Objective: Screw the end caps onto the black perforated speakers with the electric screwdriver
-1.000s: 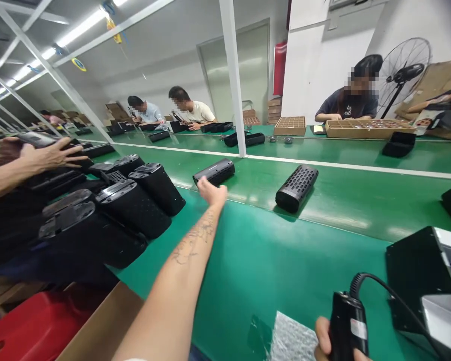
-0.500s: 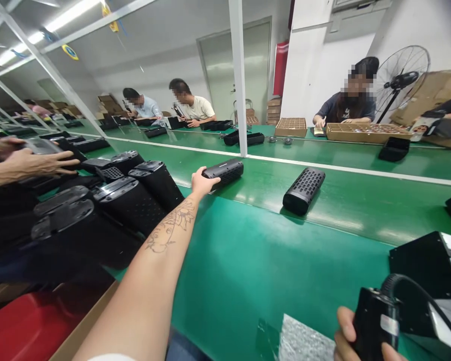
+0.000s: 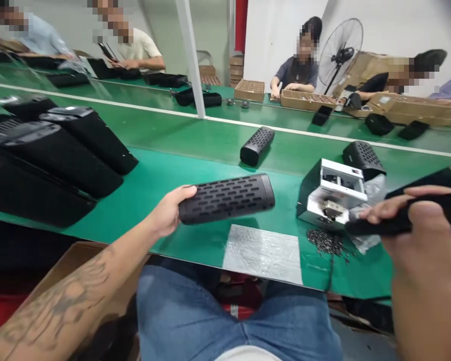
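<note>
Rows of large black speaker housings (image 3: 60, 150) lie on their sides at the left of a green tabletop (image 3: 143, 185), above an open cardboard box (image 3: 71, 260) at the worker's knee. The worker's tattooed left arm reaches in, the left hand (image 3: 169, 213) clamped around one end of a black perforated cylindrical speaker (image 3: 227, 198), which is held level just above the near edge of the tabletop, its free end pointing right. Below and right of it a grey textured mat (image 3: 263, 253) lies flat on the tabletop edge. Farther back, beyond a white post (image 3: 191, 60), a second cylindrical speaker (image 3: 257, 145) lies alone on the green surface. To the right stands a white and black screw feeder (image 3: 332, 193) with loose dark screws (image 3: 325, 240) scattered in front of it and a third speaker (image 3: 363, 158) just behind. At far right, close to the camera and blurred, the right hand (image 3: 417, 225) is closed around a black electric screwdriver (image 3: 398, 220), its tip pointing left, near the feeder. Across the line, seated co-workers bend over cardboard trays (image 3: 304, 99) beside a pedestal fan (image 3: 340, 50).
</note>
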### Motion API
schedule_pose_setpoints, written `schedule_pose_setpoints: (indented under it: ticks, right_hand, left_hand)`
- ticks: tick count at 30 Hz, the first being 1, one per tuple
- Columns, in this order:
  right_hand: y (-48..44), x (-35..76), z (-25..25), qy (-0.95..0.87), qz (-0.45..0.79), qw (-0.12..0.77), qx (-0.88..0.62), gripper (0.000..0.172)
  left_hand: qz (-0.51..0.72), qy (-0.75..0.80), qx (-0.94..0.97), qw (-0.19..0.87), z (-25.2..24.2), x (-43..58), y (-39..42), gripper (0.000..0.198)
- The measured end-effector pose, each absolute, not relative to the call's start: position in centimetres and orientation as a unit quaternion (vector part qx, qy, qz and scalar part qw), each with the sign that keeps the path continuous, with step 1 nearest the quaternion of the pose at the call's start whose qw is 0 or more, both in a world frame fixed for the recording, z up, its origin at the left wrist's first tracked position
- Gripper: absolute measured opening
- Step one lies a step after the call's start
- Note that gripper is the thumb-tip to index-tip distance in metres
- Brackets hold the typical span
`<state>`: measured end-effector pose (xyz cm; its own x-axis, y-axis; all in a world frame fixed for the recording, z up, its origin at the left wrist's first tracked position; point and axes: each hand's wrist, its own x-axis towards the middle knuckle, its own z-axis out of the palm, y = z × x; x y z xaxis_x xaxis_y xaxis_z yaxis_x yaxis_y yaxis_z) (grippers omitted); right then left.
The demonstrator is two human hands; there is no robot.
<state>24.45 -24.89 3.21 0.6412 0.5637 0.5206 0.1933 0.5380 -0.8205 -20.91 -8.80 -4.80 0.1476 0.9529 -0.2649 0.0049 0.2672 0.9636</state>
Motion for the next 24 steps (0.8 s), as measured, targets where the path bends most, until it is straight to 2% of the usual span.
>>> schedule_pose_setpoints:
  ticks: [4,10,13,17,20,22,24]
  right_hand:
    - [-21.2,25.5,2.7,-0.429,0.072,0.79,-0.432,0.014]
    - [-19.2,26.9,0.2,-0.464,0.093,0.762,-0.442,0.034]
    - [-19.6,26.7,0.0,-0.465,0.09,0.761,-0.443,0.034]
    - [-21.1,25.5,1.2,-0.46,0.095,0.761,-0.447,0.025]
    - [-23.9,24.7,2.8,-0.456,0.106,0.773,-0.429,0.02]
    - [-26.7,24.6,3.9,-0.473,0.145,0.771,-0.4,0.026]
    - [-29.7,24.6,4.7,-0.503,0.212,0.744,-0.385,0.032]
  left_hand:
    - [0.314,0.508,0.411,0.688,-5.3,-17.4,-15.8,0.068]
    - [0.255,0.514,0.427,0.698,-6.3,-13.8,-19.8,0.074]
    - [0.239,0.537,0.508,0.63,-6.8,-13.1,-20.7,0.069]
    - [0.235,0.584,0.637,0.445,-7.3,-13.4,-21.2,0.057]
    - [0.249,0.634,0.654,0.329,-7.6,-14.2,-21.4,0.051]
    - [0.299,0.591,0.675,0.325,-8.3,-14.8,-21.8,0.054]
    - [0.354,0.472,0.73,0.346,-9.5,-15.1,-22.4,0.07]
